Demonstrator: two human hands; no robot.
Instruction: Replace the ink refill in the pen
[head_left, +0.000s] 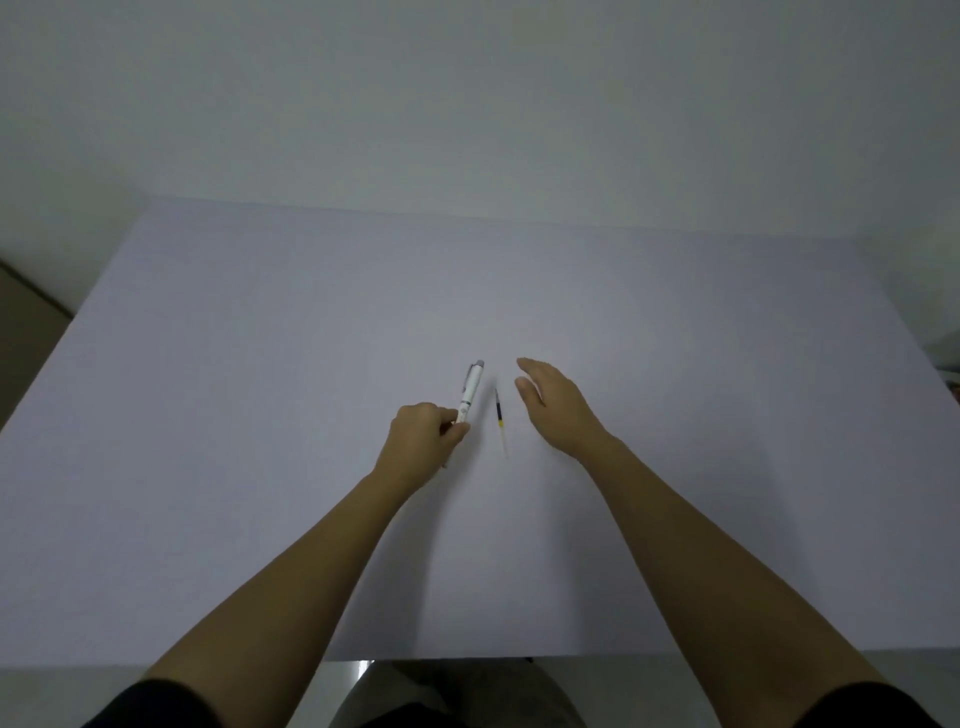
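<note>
The left hand (418, 441) is curled into a loose fist around the lower end of a pen (470, 396), fingers and thumb closed on its barrel. The pen is a smooth white plastic cylinder with a flat clip along its upper side and a small grey push-button cap at the far end. It slants up and away from the knuckles, tilted slightly to the right, and most of its length stands clear beyond the fingers. A short bit of it seems to peek out below the heel of the hand.

Just to the right of that fist, between the two hands, lies the ink refill (500, 420) on the table (260, 364). It is a very thin straight tube, dark along its far half, with a small yellowish band near the middle and a pale, almost clear near half that fades against the surface. It touches neither hand.

The right hand (553, 405) is to the right of the refill, near it but apart. Its fingers are extended and loosely together, with the thumb spread a little from them, and it grips nothing. Whether it rests on the table or is above it cannot be told.

The table is a flat, matte, pale lavender-grey sheet with a faint grain. Both forearms are bare, and dark sleeves (156, 706) end near the elbows.
</note>
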